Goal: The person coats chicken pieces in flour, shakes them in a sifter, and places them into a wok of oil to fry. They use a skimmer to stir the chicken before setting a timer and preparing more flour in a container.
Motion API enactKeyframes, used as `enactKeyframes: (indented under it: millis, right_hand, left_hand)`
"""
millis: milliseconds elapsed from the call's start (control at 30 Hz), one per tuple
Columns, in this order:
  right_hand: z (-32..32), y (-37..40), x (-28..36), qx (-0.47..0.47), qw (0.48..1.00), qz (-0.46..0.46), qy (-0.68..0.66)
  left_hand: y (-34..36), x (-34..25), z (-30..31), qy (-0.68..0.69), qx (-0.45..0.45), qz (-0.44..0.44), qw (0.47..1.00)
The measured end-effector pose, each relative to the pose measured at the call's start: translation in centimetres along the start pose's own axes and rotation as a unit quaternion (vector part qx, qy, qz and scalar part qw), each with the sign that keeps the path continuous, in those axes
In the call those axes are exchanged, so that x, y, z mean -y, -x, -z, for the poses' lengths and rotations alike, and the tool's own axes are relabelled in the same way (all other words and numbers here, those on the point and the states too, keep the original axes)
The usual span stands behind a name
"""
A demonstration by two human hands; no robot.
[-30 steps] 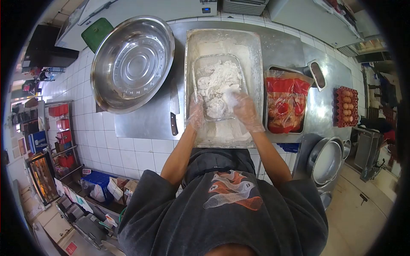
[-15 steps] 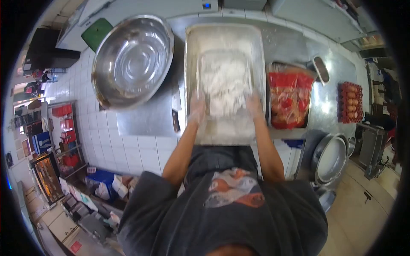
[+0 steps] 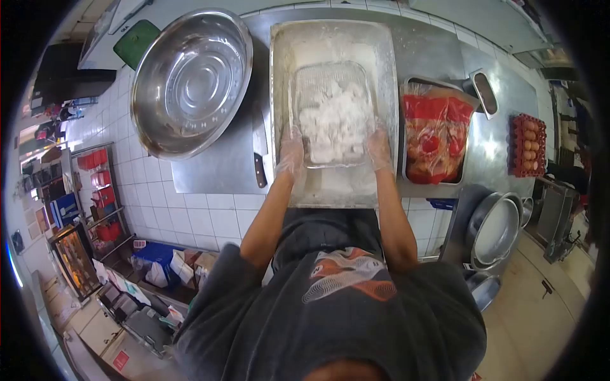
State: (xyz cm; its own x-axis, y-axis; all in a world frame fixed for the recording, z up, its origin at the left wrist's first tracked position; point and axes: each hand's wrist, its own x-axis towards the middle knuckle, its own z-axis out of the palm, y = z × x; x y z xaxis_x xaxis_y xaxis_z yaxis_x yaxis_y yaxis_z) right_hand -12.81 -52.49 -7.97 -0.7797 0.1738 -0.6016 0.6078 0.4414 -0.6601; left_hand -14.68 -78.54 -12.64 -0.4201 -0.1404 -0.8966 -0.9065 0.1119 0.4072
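Note:
A wire mesh basket (image 3: 327,74) with white, flour-covered lumps (image 3: 337,117) in it is held between my hands, inside a deep rectangular metal pan (image 3: 277,76). My left hand (image 3: 291,152), in a clear plastic glove, grips the basket's left side. On its right side, my right hand (image 3: 379,149), gloved the same way, has hold of the rim. Both hands are closed, though the fingertips are partly hidden by the basket's edge. Loose flour dusts the pan's floor and walls. The mesh shows bare at the basket's far end, while the lumps lie toward the middle and near end.
A large steel bowl (image 3: 146,95) leans at the left, beside a knife (image 3: 260,170). To the right sit a tray with a red-printed bag of meat-like pieces (image 3: 438,140), a small metal container (image 3: 484,95) and eggs in a red carton (image 3: 528,146). Metal bowls (image 3: 495,232) stand lower right.
The lumps in the basket have shifted and spread less toward its far end, baring more mesh. My hands, blurred before, look sharper now and keep their grip. The view has tilted slightly.

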Motion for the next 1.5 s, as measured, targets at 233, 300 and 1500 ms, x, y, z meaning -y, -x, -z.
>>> enactKeyframes:
  millis: [233,300,1500]
  right_hand:
    - [-1.4,-4.7,-0.6,-0.071,0.995,0.069,-0.024]
    - [-1.0,-4.6,0.6,-0.101,0.985,0.122,-0.069]
    - [-0.8,-5.1,0.1,-0.123,0.972,0.198,-0.028]
  left_hand:
    - [4.0,-2.1,-0.2,0.074,-0.013,-0.049,0.996]
    - [4.3,-1.1,-1.2,0.018,-0.076,-0.159,0.984]
    - [3.6,-0.4,-0.4,0.136,0.017,-0.188,0.973]
